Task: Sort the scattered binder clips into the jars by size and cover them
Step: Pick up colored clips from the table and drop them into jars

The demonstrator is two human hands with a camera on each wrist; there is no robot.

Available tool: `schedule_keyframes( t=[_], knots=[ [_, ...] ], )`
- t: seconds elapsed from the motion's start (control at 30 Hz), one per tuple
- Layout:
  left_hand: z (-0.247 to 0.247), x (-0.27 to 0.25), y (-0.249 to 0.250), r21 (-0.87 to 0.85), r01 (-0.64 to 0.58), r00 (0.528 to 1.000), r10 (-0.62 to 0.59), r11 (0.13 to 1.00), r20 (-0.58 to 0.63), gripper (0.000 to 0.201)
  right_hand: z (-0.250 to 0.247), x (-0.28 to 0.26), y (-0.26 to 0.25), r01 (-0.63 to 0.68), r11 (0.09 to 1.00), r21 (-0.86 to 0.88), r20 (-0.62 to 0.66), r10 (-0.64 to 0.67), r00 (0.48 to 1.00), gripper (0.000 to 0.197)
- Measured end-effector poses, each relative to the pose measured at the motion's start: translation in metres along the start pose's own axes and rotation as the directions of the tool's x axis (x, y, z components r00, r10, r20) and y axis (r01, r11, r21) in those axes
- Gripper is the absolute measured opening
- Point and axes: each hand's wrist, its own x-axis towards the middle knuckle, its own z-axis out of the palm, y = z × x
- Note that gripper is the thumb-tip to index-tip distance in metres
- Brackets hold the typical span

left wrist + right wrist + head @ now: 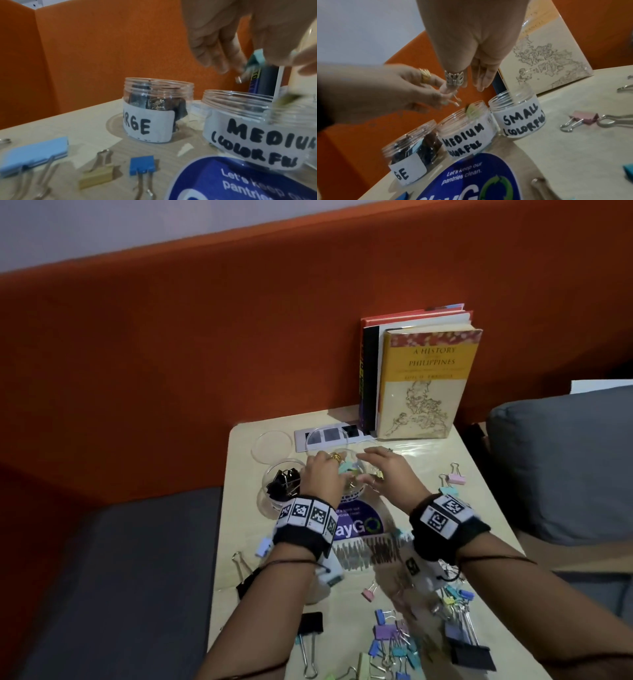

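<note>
Three clear jars stand in a row: LARGE [282, 484] [154, 108] [409, 155] with black clips, MEDIUM COLORFUL [248, 121] [465, 132], and SMALL COLORFUL [517, 115]. My left hand [325, 474] [214, 40] [385, 92] hovers over the medium jar and pinches a teal clip [345, 468] [256, 59]. My right hand [387, 470] [471, 40] hangs above the medium and small jars with straight fingers, holding nothing. A blurred yellow-green clip [288, 100] [471, 112] is at the medium jar's mouth.
Clear lids [272, 445] lie behind the jars. Loose clips lie near me: a coloured pile [394, 642], a black one [310, 623], a pink one [455, 477]. Books [428, 381] stand at the table's back. A blue sticker [359, 525] lies before the jars.
</note>
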Motion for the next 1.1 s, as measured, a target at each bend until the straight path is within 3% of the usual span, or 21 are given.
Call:
schedule_keyframes(
  t=[0.1, 0.17, 0.33, 0.43, 0.5, 0.6, 0.73, 0.93, 1.1],
  knots=[
    [0.006, -0.009, 0.003, 0.043, -0.060, 0.997, 0.057, 0.997, 0.056, 0.042, -0.015, -0.020, 0.016, 0.050, 0.998, 0.025, -0.122, -0.047, 0.991, 0.026],
    [0.012, -0.025, 0.005, 0.015, -0.107, 0.992, 0.106, 0.994, 0.066, 0.041, -0.022, -0.037, 0.029, 0.050, 0.999, 0.016, -0.129, -0.048, 0.991, 0.020],
    [0.030, -0.080, 0.007, -0.270, -0.098, 0.936, 0.181, 0.958, 0.301, 0.028, -0.016, -0.074, 0.048, 0.061, 0.998, -0.030, 0.179, -0.054, 0.982, 0.026],
    [0.037, -0.112, 0.008, -0.367, 0.002, 0.870, 0.179, 0.930, 0.460, 0.027, -0.006, -0.083, 0.051, 0.072, 0.995, -0.076, 0.319, -0.044, 0.947, 0.049],
    [0.040, -0.128, 0.007, -0.364, 0.023, 0.834, 0.183, 0.931, 0.521, 0.035, -0.002, -0.086, 0.050, 0.086, 0.984, -0.154, 0.434, -0.011, 0.901, 0.058],
    [0.044, -0.144, 0.005, -0.218, -0.140, 0.811, 0.238, 0.966, 0.534, 0.050, 0.002, -0.091, 0.047, 0.096, 0.975, -0.201, 0.521, 0.023, 0.854, 0.056],
    [0.050, -0.158, 0.010, -0.159, -0.136, 0.811, 0.202, 0.978, 0.549, 0.070, 0.006, -0.102, 0.048, 0.103, 0.972, -0.211, 0.502, 0.018, 0.864, 0.057],
    [0.058, -0.160, 0.013, -0.138, -0.120, 0.829, 0.176, 0.983, 0.530, 0.045, 0.015, -0.112, 0.044, 0.021, 0.973, -0.229, 0.393, 0.072, 0.917, 0.038],
    [0.061, -0.158, 0.014, -0.111, -0.113, 0.827, 0.155, 0.987, 0.540, 0.040, 0.018, -0.116, 0.047, -0.063, 0.961, -0.271, 0.397, 0.171, 0.902, 0.025]
  ],
)
